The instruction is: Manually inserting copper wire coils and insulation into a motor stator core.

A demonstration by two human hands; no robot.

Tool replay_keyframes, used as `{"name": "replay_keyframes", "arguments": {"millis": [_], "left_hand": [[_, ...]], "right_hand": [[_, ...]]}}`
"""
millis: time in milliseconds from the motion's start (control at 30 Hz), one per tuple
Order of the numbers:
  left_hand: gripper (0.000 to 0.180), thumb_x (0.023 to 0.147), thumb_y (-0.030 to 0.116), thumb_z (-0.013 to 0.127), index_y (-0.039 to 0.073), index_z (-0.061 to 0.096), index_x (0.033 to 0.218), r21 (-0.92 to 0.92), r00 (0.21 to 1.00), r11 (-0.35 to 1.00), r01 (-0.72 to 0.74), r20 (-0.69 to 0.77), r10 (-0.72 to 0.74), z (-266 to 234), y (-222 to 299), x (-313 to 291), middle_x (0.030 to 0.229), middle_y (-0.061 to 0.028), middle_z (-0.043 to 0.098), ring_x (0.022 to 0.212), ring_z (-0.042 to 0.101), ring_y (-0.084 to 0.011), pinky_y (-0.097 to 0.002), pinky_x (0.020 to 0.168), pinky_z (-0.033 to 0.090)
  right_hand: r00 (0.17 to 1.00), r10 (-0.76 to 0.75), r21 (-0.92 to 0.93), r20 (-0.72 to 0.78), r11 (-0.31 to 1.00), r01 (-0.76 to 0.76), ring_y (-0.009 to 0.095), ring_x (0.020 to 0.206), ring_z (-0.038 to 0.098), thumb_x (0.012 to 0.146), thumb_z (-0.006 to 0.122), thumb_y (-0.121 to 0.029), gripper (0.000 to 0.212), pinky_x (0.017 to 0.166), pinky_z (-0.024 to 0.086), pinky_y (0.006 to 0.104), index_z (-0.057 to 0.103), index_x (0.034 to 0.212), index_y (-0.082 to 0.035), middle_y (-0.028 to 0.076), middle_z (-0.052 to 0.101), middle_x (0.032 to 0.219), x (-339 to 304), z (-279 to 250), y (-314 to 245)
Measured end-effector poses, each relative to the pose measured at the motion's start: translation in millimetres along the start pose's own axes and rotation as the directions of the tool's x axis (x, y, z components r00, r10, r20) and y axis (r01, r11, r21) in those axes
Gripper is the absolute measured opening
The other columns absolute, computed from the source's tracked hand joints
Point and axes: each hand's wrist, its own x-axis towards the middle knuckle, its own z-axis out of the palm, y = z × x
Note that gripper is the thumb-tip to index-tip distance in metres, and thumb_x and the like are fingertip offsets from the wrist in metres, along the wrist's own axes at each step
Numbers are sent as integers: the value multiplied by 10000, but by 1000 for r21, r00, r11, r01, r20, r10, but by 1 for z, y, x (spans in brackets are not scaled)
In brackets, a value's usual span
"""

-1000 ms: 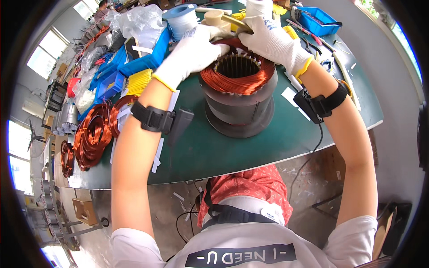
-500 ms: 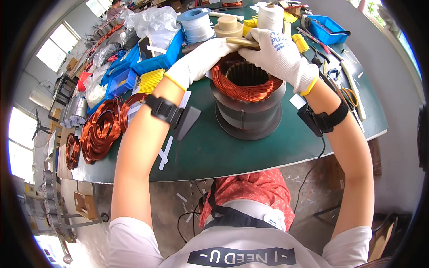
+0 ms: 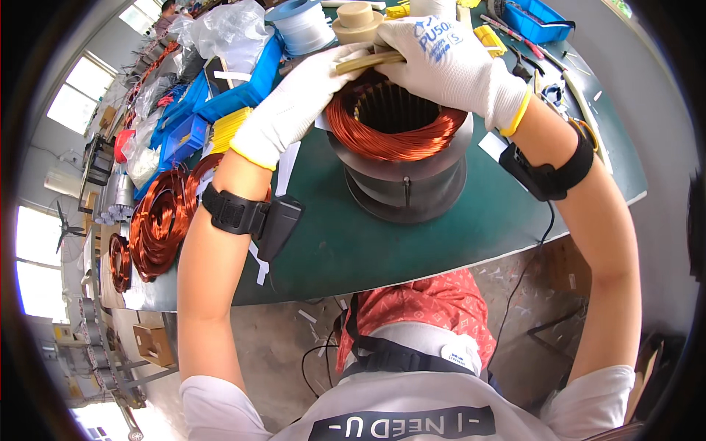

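In white gloves with yellow cuffs, both my hands are raised over the far rim of a motor stator (image 3: 397,110), whose slotted bore is ringed by copper wire coils (image 3: 401,145). A tan, narrow strip (image 3: 370,62) spans the gap between my hands. The fingers of my left hand (image 3: 312,84) close on its left end. My right hand (image 3: 441,62) pinches the other end, thumb underneath. What the strip is exactly I cannot make out. Under the stator stands a dark, round flanged base (image 3: 404,195) on the green table.
Loose copper coils (image 3: 158,224) lie at the table's left, by blue bins (image 3: 250,88) and yellow strips (image 3: 232,128). Farther back are a white spool (image 3: 298,26) and tape rolls (image 3: 357,22). On the right lie hand tools and another blue bin (image 3: 537,20).
The strip's left end has tipped down, so it now slopes up toward my right hand. The whole view has shifted somewhat, with the stator appearing farther left.
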Motion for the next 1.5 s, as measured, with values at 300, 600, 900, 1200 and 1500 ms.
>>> {"name": "replay_keyframes", "arguments": {"millis": [300,600,900,1200,1500], "left_hand": [[374,983,193,550,25,575,1317,-30,999,999,-30,-43,29,1,1,2,1213,-50,643,1081,582,-113,-261,978,458],[376,949,251,618,25,630,1250,26,994,997,-76,-82,78,3,-3,3,1097,-20,679,995,611,-92,-246,879,492],[347,944,253,641,17,666,1197,-120,992,989,86,-77,-96,5,9,12,1100,-48,688,1006,618,-110,-258,902,486],[368,992,343,549,-12,639,1033,429,894,786,445,-264,-362,-13,45,-7,857,-39,632,840,592,-108,-269,797,499],[345,1010,297,507,-25,629,1024,644,984,751,146,-173,-43,-23,29,-19,790,-46,586,745,499,-116,-279,701,432]], "right_hand": [[997,-26,189,67,982,13,371,820,679,840,599,-251,254,763,525,448,650,938,-23,222,679,844,2,-5,9],[994,22,184,108,982,-42,377,857,679,803,613,-237,265,792,527,437,675,916,-6,235,679,834,4,-8,4],[995,56,153,86,986,-69,320,800,685,854,582,-175,246,755,539,391,664,1003,3,186,688,866,5,2,1],[992,109,438,69,890,-128,240,777,685,851,707,-417,440,735,542,340,688,1093,-51,129,699,844,0,-20,20],[995,93,505,16,859,-89,274,964,682,887,627,-358,405,899,517,344,665,1205,-111,116,708,1054,9,17,20]]}}
